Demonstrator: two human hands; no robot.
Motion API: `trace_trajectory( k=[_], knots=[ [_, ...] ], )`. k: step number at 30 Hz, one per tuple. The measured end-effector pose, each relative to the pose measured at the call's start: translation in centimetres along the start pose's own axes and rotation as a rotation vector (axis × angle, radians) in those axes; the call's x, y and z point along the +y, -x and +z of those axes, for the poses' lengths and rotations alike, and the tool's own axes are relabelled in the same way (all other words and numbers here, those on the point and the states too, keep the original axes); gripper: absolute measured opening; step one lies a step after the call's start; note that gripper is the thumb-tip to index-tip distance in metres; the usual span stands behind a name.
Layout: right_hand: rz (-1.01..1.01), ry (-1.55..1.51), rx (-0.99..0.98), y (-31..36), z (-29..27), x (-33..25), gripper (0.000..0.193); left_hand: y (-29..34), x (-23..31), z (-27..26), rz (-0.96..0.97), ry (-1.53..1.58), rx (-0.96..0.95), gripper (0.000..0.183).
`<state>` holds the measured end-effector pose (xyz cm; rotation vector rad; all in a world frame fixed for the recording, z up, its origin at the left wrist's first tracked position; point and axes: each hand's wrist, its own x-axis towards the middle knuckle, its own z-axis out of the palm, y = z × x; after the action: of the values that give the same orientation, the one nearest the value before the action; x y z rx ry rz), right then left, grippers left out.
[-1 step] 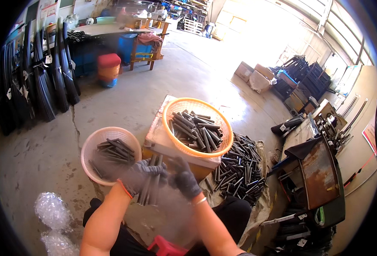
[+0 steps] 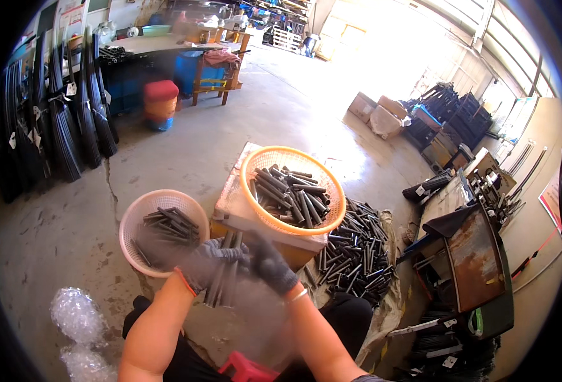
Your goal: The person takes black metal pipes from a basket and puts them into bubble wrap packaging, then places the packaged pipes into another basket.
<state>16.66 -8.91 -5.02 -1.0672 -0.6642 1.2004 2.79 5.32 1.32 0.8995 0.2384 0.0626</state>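
My left hand (image 2: 207,264), in a grey knitted glove with an orange cuff, is closed round several black tubes (image 2: 222,286). They point down and slightly left, side by side. My right hand (image 2: 273,266), in a dark glove, is just right of the tubes; its fingers are blurred, and whether they touch the tubes cannot be made out. Beyond the hands, an orange basket (image 2: 335,175) full of black tubes rests on a box (image 2: 227,198). To the left, a pink basket (image 2: 127,219) on the floor holds more tubes.
A heap of black tubes (image 2: 360,254) lies on a sheet (image 2: 383,318) at right. Beyond it stands a rusty-topped machine (image 2: 478,261). Clear plastic bundles (image 2: 77,315) are at lower left, a red stool (image 2: 249,368) between my legs. Long black strips (image 2: 64,127) lean at far left.
My right hand has shifted slightly left and up, closer to the tubes in my left hand. The left hand keeps its hold. The whole view has moved very slightly.
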Motion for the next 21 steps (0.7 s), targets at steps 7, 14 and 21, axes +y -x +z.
trace_trajectory(
  k=[7,14,21],
  knots=[
    [-0.520,1.032,0.210,-3.2,-4.2,13.9,0.033,0.5,-0.6,-1.6,0.031,0.002,0.000,0.035],
    [0.642,1.682,-0.011,12.6,-14.8,36.3,0.032,-0.1,0.0,-1.3,-0.004,0.126,0.030,0.029],
    [-0.402,-0.184,0.153,0.7,-2.0,6.5,0.051,-0.1,-0.3,-1.0,-0.063,0.045,0.074,0.029]
  ],
)
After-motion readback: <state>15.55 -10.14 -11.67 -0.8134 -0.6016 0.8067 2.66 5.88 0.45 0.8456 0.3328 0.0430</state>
